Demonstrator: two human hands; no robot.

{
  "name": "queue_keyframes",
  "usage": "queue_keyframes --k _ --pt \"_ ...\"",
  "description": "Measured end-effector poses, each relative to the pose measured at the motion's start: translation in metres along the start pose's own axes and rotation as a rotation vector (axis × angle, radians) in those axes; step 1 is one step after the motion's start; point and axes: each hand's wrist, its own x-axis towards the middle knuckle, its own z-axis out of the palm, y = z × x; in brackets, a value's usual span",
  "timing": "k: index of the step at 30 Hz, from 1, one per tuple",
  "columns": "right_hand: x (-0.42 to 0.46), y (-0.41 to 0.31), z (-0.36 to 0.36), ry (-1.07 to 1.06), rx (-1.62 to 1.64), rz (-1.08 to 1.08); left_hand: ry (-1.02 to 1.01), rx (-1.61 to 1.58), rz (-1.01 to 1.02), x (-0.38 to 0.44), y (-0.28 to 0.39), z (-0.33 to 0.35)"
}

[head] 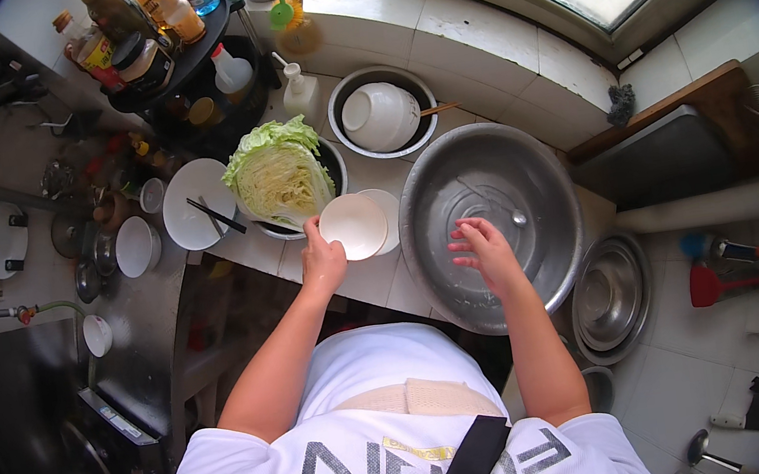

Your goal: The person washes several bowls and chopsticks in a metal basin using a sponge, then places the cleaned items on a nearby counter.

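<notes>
My left hand (325,264) grips the rim of a small white bowl (353,227), which partly covers another white bowl (387,216) beside it. Just behind that hand, a cut head of napa cabbage (281,174) rests in a metal bowl (337,163). Over a large metal basin (482,141) is my right hand (486,252), fingers apart and holding nothing. A metal spoon (518,218) lies inside the basin, where its handle is hard to make out.
A pot (427,76) holding white bowls (381,116) and a pump bottle (300,90) stand farther back. On the left are a large white bowl (192,182) with black chopsticks (219,216) and a bottle rack (183,58). Metal basins (605,286) sit at right, below a dark cutting board (663,149).
</notes>
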Motion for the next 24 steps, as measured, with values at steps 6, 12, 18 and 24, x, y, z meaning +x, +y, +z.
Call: queue_keyframes --k 6,12,18,24 --pt "-0.012 0.018 -0.014 -0.019 0.001 0.008 0.114 0.242 0.061 -0.001 0.013 0.026" --pt "-0.02 0.029 -0.027 -0.016 -0.002 0.026 0.019 0.407 -0.146 0.004 0.045 0.045" --pt "-0.019 0.038 -0.031 -0.003 0.037 0.038 0.054 0.524 -0.183 0.023 0.013 0.051" --pt "-0.013 0.053 -0.027 0.042 0.008 0.035 0.123 0.465 -0.034 -0.006 0.026 0.022"
